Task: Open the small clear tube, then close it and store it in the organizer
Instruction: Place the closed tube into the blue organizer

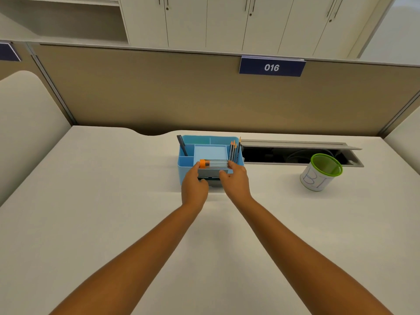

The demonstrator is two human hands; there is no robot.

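A small clear tube point(217, 164) with an orange cap point(203, 163) on its left end lies level over the front of the blue organizer point(183, 163). My left hand point(194, 184) pinches the capped end. My right hand point(236, 180) holds the other end with its fingertips. The cap sits on the tube. Under the tube, the organizer's grey front drawer point(211, 172) shows between my hands.
Several pencils point(235, 151) stand in the organizer's right slot and a dark pen point(182, 145) leans in its left slot. A white cup with a green rim point(321, 171) stands to the right. An open cable trough point(295, 154) runs behind it along the partition.
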